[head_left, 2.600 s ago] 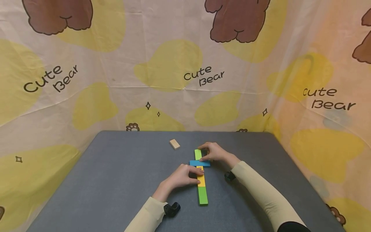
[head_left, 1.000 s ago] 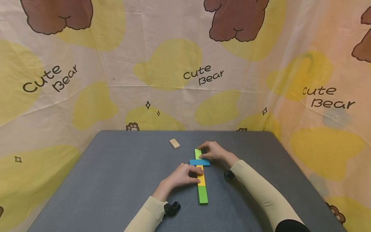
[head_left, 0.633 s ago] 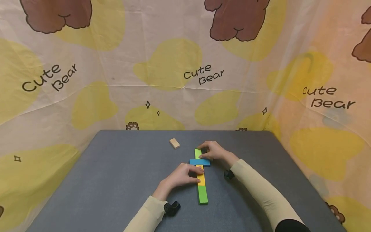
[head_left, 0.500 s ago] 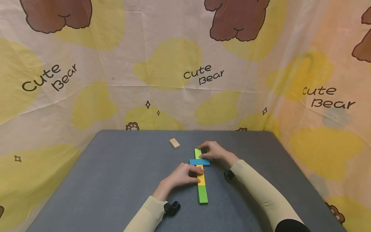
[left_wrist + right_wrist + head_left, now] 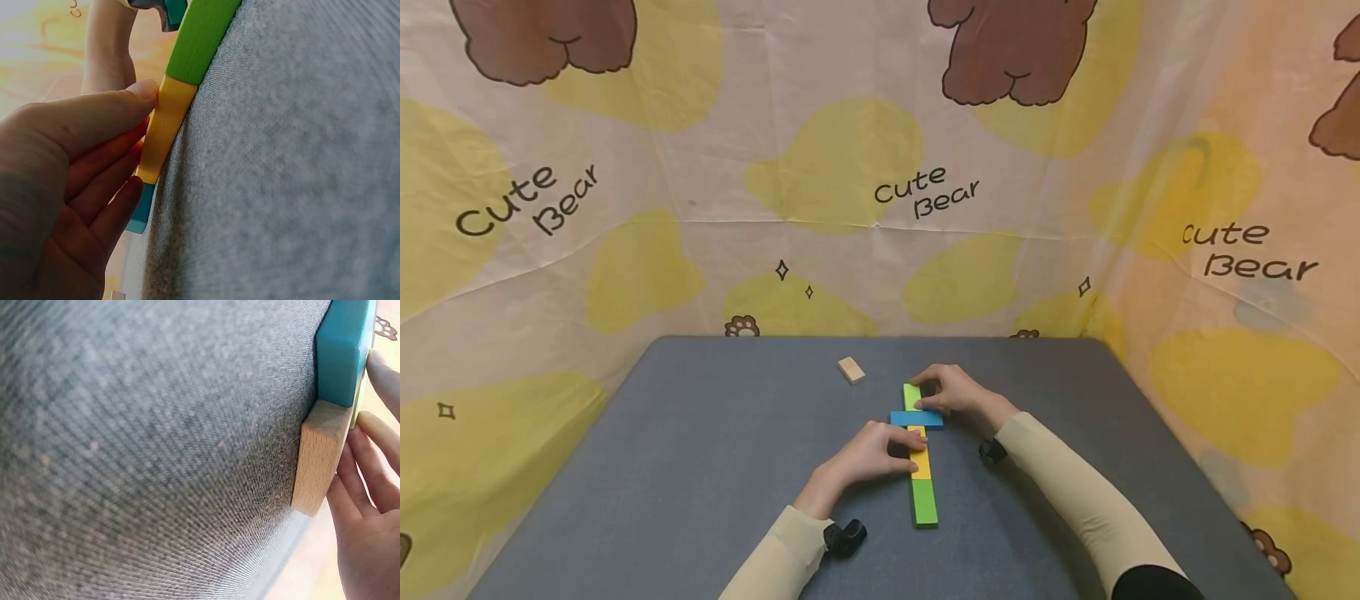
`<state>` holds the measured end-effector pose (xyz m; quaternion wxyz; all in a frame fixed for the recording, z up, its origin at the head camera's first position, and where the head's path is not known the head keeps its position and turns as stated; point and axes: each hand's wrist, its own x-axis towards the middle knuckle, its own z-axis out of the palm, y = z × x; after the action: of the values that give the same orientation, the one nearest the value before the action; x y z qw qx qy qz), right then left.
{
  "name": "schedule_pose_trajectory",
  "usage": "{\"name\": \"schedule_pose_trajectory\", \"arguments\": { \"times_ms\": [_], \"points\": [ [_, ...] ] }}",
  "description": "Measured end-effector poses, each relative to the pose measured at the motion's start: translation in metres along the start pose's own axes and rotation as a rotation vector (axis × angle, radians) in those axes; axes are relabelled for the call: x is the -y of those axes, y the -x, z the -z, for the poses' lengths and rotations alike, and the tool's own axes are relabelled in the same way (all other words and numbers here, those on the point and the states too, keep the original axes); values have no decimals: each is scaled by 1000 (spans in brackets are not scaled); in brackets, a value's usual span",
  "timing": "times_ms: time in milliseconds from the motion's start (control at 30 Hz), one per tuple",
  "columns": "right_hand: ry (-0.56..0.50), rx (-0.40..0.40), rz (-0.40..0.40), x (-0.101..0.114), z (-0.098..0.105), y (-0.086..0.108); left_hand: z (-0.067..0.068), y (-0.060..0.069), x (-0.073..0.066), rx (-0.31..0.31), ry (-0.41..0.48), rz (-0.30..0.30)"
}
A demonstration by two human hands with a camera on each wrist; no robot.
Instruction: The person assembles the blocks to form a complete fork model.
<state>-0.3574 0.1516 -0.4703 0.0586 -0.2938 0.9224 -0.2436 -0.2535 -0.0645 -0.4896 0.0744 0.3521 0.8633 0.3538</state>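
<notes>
Wooden blocks lie in a line on the grey cloth. Nearest is a green block (image 5: 925, 503), its end against a yellow block (image 5: 921, 465). A blue block (image 5: 898, 419) crosses the line, and a light green block (image 5: 911, 393) lies past it. My left hand (image 5: 863, 454) holds the yellow block between thumb and fingertips. On the light green block, my right hand (image 5: 961, 392) sets its thumb near the blue block and its index finger at the far end. The right wrist view also shows a plain wood block (image 5: 317, 465) against the blue one, hidden in the head view.
A loose plain wood block (image 5: 852, 371) lies at the back, left of the line. The cloth-covered table (image 5: 700, 450) ends at a hanging cloth (image 5: 820, 192) printed with bears and lettering.
Since the earliest frame, my right thumb has shifted slightly back from the blue block onto the light green one. The left hand and the blocks stay in place.
</notes>
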Motion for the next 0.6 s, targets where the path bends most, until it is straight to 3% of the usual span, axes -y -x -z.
{"name": "schedule_pose_trajectory", "arguments": {
  "times_ms": [600],
  "points": [
    [-7,12,1,-1,1,-1,0,-1,0,-2,4,3]
  ]
}}
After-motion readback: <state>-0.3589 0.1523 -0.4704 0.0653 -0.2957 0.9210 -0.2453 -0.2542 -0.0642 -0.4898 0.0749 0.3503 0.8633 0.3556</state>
